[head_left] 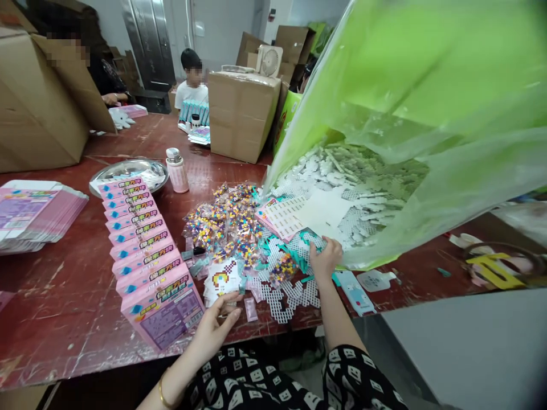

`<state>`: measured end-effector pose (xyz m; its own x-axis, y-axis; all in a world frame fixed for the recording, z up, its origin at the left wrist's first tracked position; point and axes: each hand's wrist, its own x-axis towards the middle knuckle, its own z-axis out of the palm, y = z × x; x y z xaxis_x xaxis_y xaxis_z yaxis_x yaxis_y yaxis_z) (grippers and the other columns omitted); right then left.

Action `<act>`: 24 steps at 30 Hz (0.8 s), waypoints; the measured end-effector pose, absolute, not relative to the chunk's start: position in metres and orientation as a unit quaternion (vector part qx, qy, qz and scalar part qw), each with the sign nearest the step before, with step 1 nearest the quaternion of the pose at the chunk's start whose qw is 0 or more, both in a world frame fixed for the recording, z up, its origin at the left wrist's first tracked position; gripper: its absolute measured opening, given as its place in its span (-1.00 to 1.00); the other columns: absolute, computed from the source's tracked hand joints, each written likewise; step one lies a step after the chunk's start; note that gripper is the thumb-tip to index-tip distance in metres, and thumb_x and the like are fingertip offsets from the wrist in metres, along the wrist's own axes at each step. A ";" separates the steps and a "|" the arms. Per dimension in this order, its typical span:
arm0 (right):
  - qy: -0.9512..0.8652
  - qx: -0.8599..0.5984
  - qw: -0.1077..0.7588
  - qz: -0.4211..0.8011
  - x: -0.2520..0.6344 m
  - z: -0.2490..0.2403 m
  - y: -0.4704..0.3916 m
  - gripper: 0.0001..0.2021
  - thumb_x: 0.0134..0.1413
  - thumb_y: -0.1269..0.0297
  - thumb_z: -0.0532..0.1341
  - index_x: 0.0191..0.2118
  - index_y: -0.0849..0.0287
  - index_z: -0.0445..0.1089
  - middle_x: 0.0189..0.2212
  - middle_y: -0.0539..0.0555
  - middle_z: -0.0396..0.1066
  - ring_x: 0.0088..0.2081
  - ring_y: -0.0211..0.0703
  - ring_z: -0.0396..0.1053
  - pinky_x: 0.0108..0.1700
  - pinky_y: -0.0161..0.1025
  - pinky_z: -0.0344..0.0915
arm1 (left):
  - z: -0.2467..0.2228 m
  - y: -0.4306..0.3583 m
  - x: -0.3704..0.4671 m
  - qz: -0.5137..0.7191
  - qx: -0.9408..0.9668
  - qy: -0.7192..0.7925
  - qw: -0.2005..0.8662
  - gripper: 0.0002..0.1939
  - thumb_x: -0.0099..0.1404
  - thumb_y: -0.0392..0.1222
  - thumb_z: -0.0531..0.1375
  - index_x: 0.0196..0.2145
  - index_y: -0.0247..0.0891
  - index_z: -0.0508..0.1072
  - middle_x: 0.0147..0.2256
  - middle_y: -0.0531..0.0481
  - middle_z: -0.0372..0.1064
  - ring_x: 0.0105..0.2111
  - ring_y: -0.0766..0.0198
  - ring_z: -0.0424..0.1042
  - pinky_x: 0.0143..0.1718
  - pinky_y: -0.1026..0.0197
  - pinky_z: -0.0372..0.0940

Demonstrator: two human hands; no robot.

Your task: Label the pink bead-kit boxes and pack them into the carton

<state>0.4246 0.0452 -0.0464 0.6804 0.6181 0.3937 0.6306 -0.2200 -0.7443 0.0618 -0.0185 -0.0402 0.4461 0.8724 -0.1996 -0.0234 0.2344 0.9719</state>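
A row of pink boxes (143, 239) is already laid left of the bead bags (222, 219); a white grid (318, 242) is grasped by the right hand (325, 257), the left hand (213, 327) released beside the nearest box, many parts unpacked

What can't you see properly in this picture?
- Head view: the right hand has its fingertips buried in the white grid pieces, so what it grips is hidden.
- The left hand touches a picture card; its own fingers cover the card's lower edge.
- The green plastic bag runs off the top and right edges and veils the white pieces inside.
- Printing on the pink boxes is too small to read.
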 end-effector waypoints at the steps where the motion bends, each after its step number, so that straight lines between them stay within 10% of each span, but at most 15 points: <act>1: -0.418 -0.785 0.456 -0.037 0.431 -0.044 0.048 -0.44 0.07 0.00 0.15 0.02 0.42 0.31 0.10 0.57 0.18 0.20 0.40 0.02 0.19 0.37 -0.08 | -0.038 -0.018 0.060 0.328 0.532 0.414 0.662 -0.50 0.28 0.13 0.21 0.04 -0.26 0.41 0.07 -0.26 0.42 -0.14 0.15 0.48 -0.07 0.12 0.37; 12: -0.695 -0.685 0.219 -0.019 0.439 -0.044 0.112 -0.55 -0.04 0.61 0.04 -0.07 0.19 0.50 0.05 0.22 0.46 0.09 0.04 0.30 0.09 -0.05 0.21 | -0.036 -0.022 0.052 0.293 0.572 0.450 0.621 -0.53 0.27 0.14 0.20 -0.01 -0.22 0.50 -0.25 -0.11 0.50 -0.18 0.11 0.45 -0.14 0.17 0.33; 18: -0.624 -0.689 0.366 -0.034 0.466 -0.015 0.114 -0.84 0.03 0.41 0.15 -0.38 0.15 0.51 -0.31 0.18 0.53 -0.17 0.03 0.38 0.00 -0.05 0.27 | -0.040 -0.020 0.050 0.311 0.554 0.458 0.622 -0.53 0.25 0.16 0.22 -0.04 -0.22 0.52 -0.28 -0.09 0.53 -0.21 0.11 0.46 -0.16 0.18 0.34; 24: -0.482 -0.663 0.573 -0.008 0.463 0.032 0.118 -0.66 0.09 0.00 0.13 -0.38 0.20 0.42 -0.40 0.15 0.43 -0.32 -0.03 0.38 -0.21 -0.05 0.33 | -0.027 -0.017 0.055 0.317 0.531 0.436 0.654 -0.51 0.23 0.19 0.23 -0.07 -0.24 0.54 -0.10 -0.17 0.53 -0.15 0.09 0.48 -0.13 0.16 0.35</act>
<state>0.4628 0.1183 0.0316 0.5352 0.6303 0.5624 0.6481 0.1207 -0.7520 0.0554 -0.0170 -0.0274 0.4192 0.8773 -0.2337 0.0499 0.2347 0.9708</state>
